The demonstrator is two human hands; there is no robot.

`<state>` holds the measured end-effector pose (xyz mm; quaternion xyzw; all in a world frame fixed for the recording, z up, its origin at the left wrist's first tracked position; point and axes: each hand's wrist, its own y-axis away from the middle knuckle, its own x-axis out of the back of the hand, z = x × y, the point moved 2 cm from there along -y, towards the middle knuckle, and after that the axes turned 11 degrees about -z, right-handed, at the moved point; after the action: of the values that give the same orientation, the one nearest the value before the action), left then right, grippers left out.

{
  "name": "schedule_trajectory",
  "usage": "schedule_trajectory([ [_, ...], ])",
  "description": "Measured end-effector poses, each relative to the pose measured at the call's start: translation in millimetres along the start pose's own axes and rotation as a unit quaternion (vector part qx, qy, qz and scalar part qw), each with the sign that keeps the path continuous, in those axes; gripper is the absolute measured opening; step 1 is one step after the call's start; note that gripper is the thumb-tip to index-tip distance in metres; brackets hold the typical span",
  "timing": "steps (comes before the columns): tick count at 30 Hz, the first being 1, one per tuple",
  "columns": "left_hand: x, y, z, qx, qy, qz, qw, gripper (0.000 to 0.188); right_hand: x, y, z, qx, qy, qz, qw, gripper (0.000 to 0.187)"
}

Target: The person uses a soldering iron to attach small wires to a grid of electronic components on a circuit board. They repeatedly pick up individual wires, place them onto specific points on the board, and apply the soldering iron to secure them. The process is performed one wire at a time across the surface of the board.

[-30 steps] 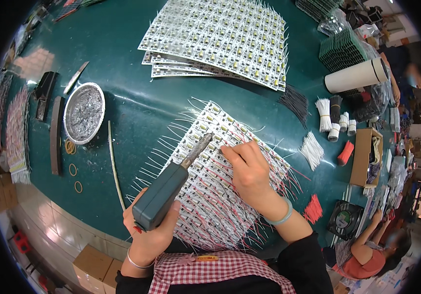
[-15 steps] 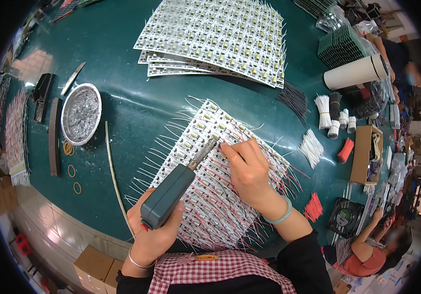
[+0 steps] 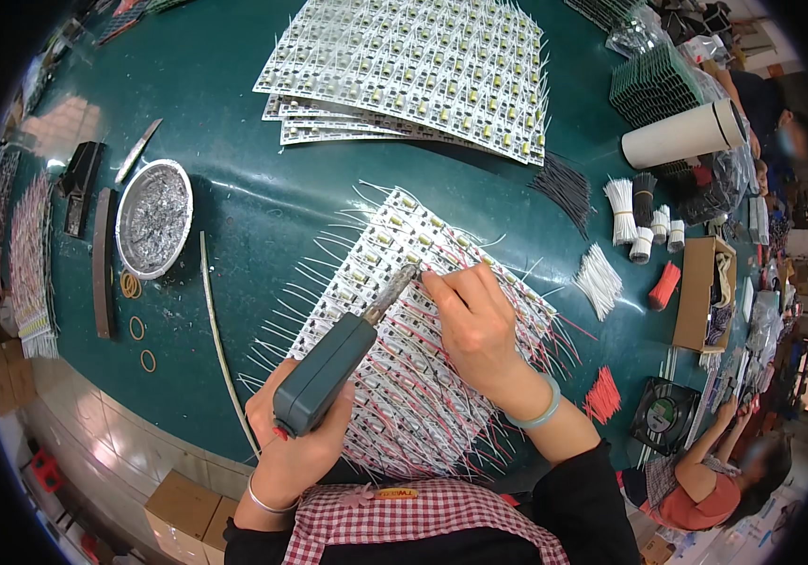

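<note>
One left hand [image 3: 298, 452] grasps one soldering gun [image 3: 325, 373] over one board [image 3: 374, 256]; one right hand [image 3: 477, 330] pinches (contents unclear).

Lettered orange label [image 3: 397, 493] on apron [image 3: 432, 516]

Green table [image 3: 216, 122]: wired circuit board [image 3: 420, 353], board stack [image 3: 413, 80], bowl [image 3: 122, 231], rubber bands [image 3: 131, 285].

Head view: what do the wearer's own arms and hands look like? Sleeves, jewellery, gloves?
Both hands are bare, with no gloves. The left hand has a thin silver-coloured bangle at its wrist; the right hand has a thicker, pale grey-green bangle at its wrist. Plain black sleeves leave the wrists uncovered. I see no cables on either arm.
</note>
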<state>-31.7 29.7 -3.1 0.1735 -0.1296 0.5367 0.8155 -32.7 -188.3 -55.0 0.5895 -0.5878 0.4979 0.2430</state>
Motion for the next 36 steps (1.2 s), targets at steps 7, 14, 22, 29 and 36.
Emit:
schedule_trajectory([
  [7,6.8,3.6,6.9,-0.01,-0.023,0.004,1.0,0.019,1.1,0.0,-1.0,-0.006,-0.001,-0.006,1.0,0.031],
  [14,6.7,5.7,6.4,0.006,0.01,0.013,1.0,0.022,2.0,0.1,-1.1,-0.011,-0.014,0.008,1.0,0.032],
  [22,9.9,10.6,3.5,0.023,0.046,0.04,0.998,0.024,19.2,2.7,-15.7,-0.003,-0.037,0.011,0.999,0.036],
  [29,11.1,13.8,5.2,0.031,0.059,0.041,0.997,0.024,3.2,3.5,-15.5,-0.015,-0.031,-0.037,0.999,0.034],
  [36,15.0,15.6,3.2,0.02,0.037,0.051,0.998,0.023,2.4,4.0,-18.0,-0.005,-0.006,-0.039,0.999,0.031],
])
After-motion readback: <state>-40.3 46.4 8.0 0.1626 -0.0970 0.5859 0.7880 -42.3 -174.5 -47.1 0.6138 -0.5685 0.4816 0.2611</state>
